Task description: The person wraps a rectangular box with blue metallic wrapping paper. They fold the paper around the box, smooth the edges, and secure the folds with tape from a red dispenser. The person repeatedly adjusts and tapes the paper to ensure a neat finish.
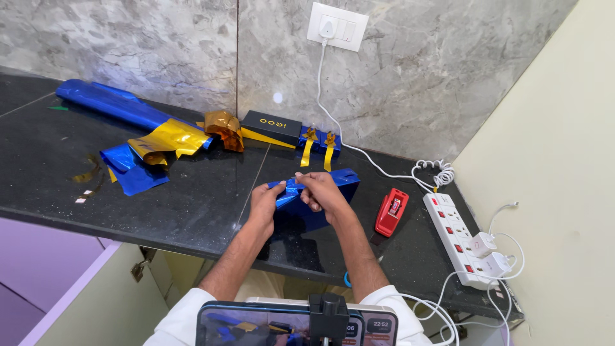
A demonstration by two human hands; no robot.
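Working near the front edge of the black counter (pixel 192 211), both hands met over a box wrapped in blue foil (pixel 320 198). The left hand (pixel 266 202) had its fingers closed on a crumpled flap of the blue foil at the box's left end, and the right hand (pixel 323 192) pinched the same flap from above, thumb and fingertips pressed together on it — neither hand was spread open. The box lay flat on the counter, roughly midway along the front edge, its far corner pointing toward the back wall.

Just to the right of the box, a red tape dispenser (pixel 391 211) lay on the counter, apart from the hands. Farther right, along the counter's right edge, a white power strip (pixel 458 240) ran toward the front corner with white chargers plugged into it.

At the back edge, against the stone wall, sat a black box (pixel 272 127) with a small blue-wrapped parcel tied with gold ribbon (pixel 318 142) touching its right end. A crumpled piece of gold foil (pixel 223 128) rested just left of the black box. Toward the back left corner stretched a roll of blue foil (pixel 109 102), with loose sheets of gold and blue foil (pixel 150 154) piled beside it — well apart from the hands.
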